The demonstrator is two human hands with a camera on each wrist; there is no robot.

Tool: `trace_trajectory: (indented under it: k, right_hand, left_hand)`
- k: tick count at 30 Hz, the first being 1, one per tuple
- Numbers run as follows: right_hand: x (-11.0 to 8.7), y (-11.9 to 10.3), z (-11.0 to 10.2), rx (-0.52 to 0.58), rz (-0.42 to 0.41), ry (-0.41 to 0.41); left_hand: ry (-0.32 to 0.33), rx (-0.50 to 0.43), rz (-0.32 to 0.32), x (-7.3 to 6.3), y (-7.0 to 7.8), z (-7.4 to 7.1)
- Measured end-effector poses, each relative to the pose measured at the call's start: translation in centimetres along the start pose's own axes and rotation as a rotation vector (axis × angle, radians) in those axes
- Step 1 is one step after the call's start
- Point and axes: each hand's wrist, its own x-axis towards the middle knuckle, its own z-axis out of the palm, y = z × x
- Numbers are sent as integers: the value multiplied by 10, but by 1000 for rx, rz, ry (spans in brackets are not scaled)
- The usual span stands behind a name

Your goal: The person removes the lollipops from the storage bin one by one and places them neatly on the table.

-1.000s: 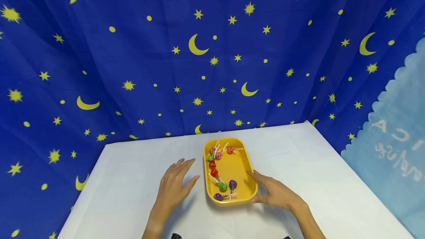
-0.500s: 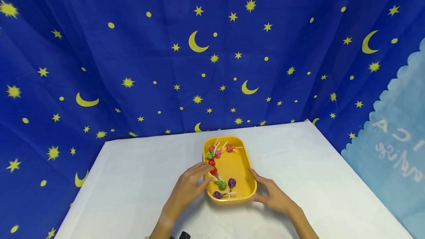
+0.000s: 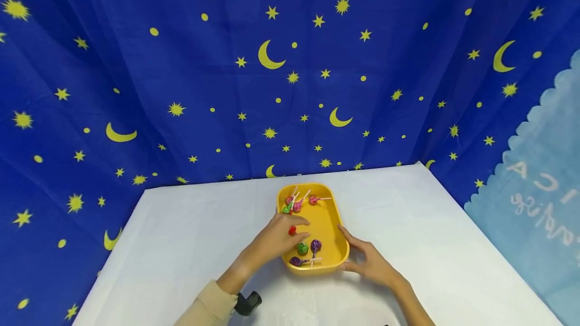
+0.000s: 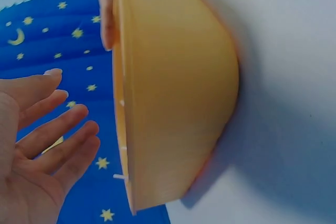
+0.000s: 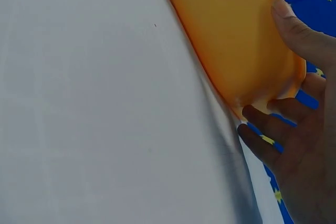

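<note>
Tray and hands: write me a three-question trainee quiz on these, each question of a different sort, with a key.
1. Which hand touches the outside of the tray?
2. True or false: two purple lollipops lie at the tray's near end.
3. In the head view, where is the left hand?
A) Flat on the table
B) Over the tray
C) Against the curtain

Key:
1. The right hand
2. True
3. B
</note>
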Motion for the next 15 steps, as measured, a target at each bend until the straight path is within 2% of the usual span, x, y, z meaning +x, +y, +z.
trace_trajectory:
  k: [5,8,15]
  right_hand:
    - [0,2,1,-7,-11,6]
    - [0,1,0,-10,-12,3]
    - [0,1,0,-35,-26,9]
  left_hand:
    - [-91,32,18,11,-1,5]
    - [-134,103,25,17,2,9]
    - [-241,230,122,34,8,14]
